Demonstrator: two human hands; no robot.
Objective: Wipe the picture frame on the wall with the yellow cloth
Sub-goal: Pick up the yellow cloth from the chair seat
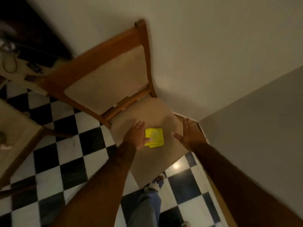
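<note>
A folded yellow cloth (pixel 155 136) lies flat on the beige seat of a wooden chair (pixel 152 115). My left hand (pixel 136 136) reaches down at the cloth's left edge, fingers spread, its thumb touching or overlapping that edge. My right hand (pixel 188 135) hovers open to the right of the cloth, a short gap away, fingers extended over the seat's right side. The picture frame is not in view.
The chair stands in a corner where two pale walls (pixel 229 63) meet. A black-and-white checkered floor (pixel 65 153) lies below. A second chair (pixel 18 131) is at the left, and a table (pixel 19 69) with cables at the upper left. My foot (pixel 157 182) stands by the seat's front.
</note>
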